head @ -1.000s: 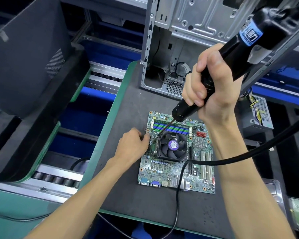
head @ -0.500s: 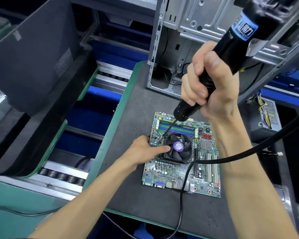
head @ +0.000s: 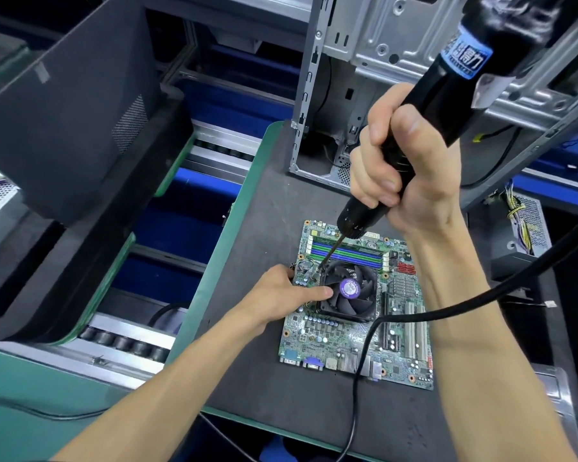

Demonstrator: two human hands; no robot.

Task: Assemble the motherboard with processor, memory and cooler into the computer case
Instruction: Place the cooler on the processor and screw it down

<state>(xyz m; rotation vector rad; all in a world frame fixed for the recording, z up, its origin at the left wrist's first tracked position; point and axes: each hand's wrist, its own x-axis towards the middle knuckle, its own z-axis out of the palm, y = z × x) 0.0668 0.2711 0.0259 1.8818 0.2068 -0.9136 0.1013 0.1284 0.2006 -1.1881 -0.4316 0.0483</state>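
Gripping blue-labelled screwdriver (head: 424, 128), right hand (head: 404, 161); left hand (head: 281, 295) fingers extended, touching cooler (head: 349, 291).

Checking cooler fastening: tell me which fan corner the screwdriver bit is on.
The cooler fan's far-left corner, just beyond the left hand; the other corners have no tool.

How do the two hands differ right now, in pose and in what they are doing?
The right hand is raised and wrapped in a fist around the electric screwdriver; the left hand lies low on the motherboard, holding no tool. The left hand's fingers reach to the cooler fan. Both work at the cooler's near-left corner.
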